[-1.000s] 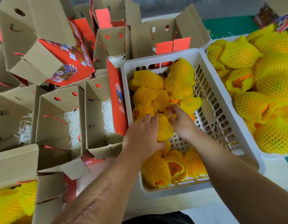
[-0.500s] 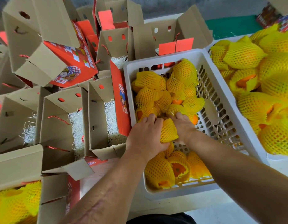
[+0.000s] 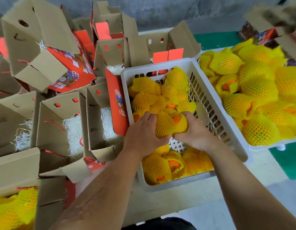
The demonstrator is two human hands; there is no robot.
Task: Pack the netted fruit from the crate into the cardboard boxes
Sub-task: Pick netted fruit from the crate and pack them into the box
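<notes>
A white slotted plastic crate [image 3: 215,117] in the middle holds several oranges in yellow foam nets. Both hands are inside it, pressed together around netted fruit [image 3: 168,125]. My left hand [image 3: 142,131] grips the fruit from the left, and my right hand [image 3: 192,130] grips it from the right, thumb underneath. Open cardboard boxes [image 3: 61,130] lined with white shredded paper stand just left of the crate. More netted fruit lies at the crate's far end [image 3: 153,90] and near end [image 3: 162,166].
A second white crate [image 3: 266,146] heaped with netted fruit sits to the right. Stacked empty red-and-brown boxes [image 3: 49,52] fill the back left. A box with netted fruit [image 3: 14,208] is at bottom left. Green matting [image 3: 290,163] lies at the right.
Both hands have drawn together and closed round netted fruit in the crate's middle, pulling it slightly toward me. An orange now shows through the net by my right hand.
</notes>
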